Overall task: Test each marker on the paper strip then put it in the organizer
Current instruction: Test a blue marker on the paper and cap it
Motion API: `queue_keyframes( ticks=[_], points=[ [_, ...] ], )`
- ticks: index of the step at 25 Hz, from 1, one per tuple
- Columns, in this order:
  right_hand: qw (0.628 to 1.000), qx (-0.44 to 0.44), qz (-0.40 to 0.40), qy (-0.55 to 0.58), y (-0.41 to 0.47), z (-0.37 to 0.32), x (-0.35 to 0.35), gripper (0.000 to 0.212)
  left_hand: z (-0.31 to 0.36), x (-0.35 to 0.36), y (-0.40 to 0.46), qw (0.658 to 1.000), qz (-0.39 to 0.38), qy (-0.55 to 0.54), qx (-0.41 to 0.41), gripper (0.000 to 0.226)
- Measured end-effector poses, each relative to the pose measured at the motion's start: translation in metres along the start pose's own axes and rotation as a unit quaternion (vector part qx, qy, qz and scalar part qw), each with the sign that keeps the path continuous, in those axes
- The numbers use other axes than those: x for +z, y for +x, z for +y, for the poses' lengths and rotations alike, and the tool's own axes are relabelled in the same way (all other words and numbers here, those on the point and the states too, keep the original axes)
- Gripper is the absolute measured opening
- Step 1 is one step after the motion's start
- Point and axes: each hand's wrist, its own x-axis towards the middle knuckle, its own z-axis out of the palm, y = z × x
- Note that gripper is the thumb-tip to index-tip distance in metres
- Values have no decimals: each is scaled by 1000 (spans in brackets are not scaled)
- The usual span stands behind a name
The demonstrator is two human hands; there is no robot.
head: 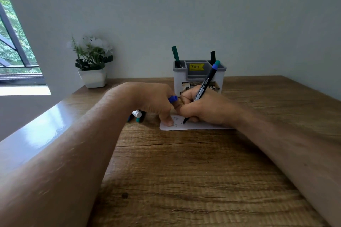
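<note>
Wooden counter [184, 171], bare in front. 1 paper strip [177, 127] lies flat, a few scribbles on it. Right hand [206, 108], fingers pinching 1 black marker [203, 86], tip touching the strip, teal end tilted up and away. Left hand [155, 101] with thumb pressing the strip's left end, fingers curled on 1 blue cap [173, 98]. Loose markers [137, 116] lie behind that hand; count unclear. Farther back, 1 grey organizer [199, 79] holds 2 upright markers: 1 green [175, 54] left compartment, 1 black [213, 56] right. 1 potted plant [92, 61] by the wall.
</note>
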Motion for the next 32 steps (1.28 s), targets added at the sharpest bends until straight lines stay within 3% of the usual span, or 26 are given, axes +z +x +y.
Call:
queue_keyframes(
  ticks=[3, 8, 17, 21, 26, 32],
  points=[
    [1000, 6, 16, -22, 1, 0, 1, 24, -1, 0, 1, 1000, -2, 3, -1, 17],
    [999, 11, 30, -18, 2, 0, 1, 25, -1, 0, 1, 1000, -9, -4, -8, 41],
    [999, 12, 28, -23, 1, 0, 1, 23, 0, -1, 0, 1000, -15, -7, -3, 20],
    [1000, 7, 17, -12, 0, 0, 0, 23, 1, -1, 0, 1000, -15, -3, -10, 29],
    [1000, -5, 7, -30, -3, -5, -1, 26, 2, -1, -1, 1000, -13, 3, -1, 23],
    [996, 37, 68, -54, 2, 1, -1, 28, 4, 0, -2, 1000, -24, 8, -4, 21]
  ],
)
